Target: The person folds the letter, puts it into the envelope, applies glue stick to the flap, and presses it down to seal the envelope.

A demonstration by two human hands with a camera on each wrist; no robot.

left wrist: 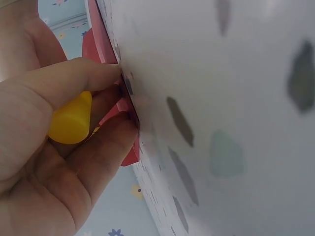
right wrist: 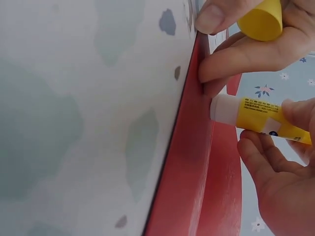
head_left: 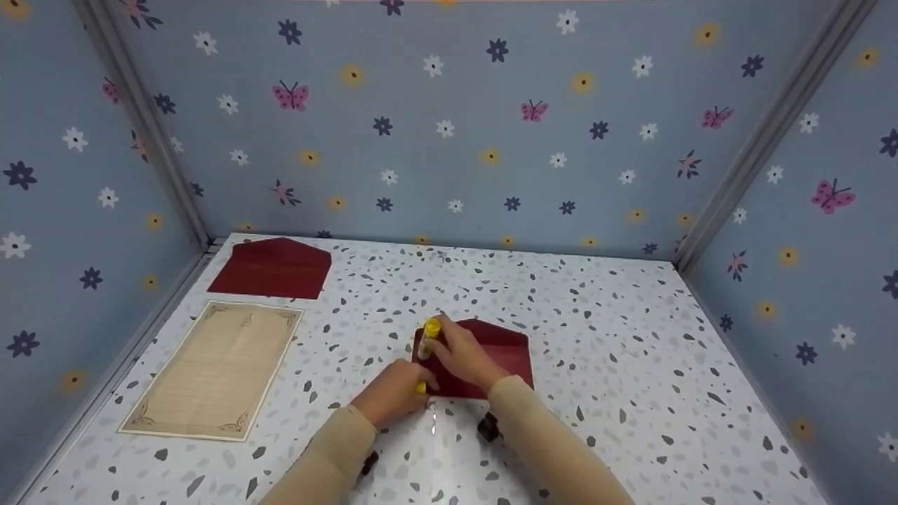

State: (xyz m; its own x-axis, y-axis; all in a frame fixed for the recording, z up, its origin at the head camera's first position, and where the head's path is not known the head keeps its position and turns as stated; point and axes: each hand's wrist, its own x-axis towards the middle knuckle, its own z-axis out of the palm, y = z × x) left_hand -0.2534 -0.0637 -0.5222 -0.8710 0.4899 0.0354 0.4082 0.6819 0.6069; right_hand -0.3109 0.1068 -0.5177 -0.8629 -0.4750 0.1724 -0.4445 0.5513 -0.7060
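My right hand [head_left: 464, 354] grips a yellow glue stick [right wrist: 268, 119]. In the right wrist view its white end touches a dark red envelope [head_left: 501, 361], near the left hand's fingers. The envelope lies on the speckled table with its pointed flap toward the back. My left hand [head_left: 394, 391] rests at the envelope's left front corner, fingertips pressing its edge. A yellow cap [left wrist: 71, 120] is tucked among the left hand's fingers, also visible in the right wrist view.
A second red envelope [head_left: 273, 272] lies at the table's back left. In front of it is a tan sheet of bordered paper [head_left: 214, 372]. Flower-patterned walls [head_left: 449, 126] enclose the table at the back and both sides.
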